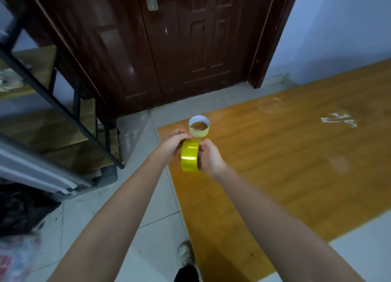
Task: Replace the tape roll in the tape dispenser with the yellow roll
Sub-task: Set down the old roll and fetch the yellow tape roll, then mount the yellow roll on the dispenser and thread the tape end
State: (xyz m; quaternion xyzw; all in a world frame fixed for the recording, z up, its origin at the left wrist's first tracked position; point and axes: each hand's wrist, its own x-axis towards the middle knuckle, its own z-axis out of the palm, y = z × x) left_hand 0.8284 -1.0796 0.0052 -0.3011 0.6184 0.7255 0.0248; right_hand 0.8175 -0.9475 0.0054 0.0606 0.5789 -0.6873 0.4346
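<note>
Glossy yellow tape roll point(189, 155), on edge between clasping left hand point(174, 143) and right hand point(209, 157) above the orange wooden table point(296, 165); pale near-empty roll point(199, 126) just beyond (dispenser unseen).

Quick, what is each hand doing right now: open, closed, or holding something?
Left hand: holds the yellow roll, fingers curled at its left side.
Right hand: holds the same yellow roll from the right.

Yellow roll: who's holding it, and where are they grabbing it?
Both hands hold the yellow roll by its two flat sides: the left hand on the left, the right hand on the right, above the table.
</note>
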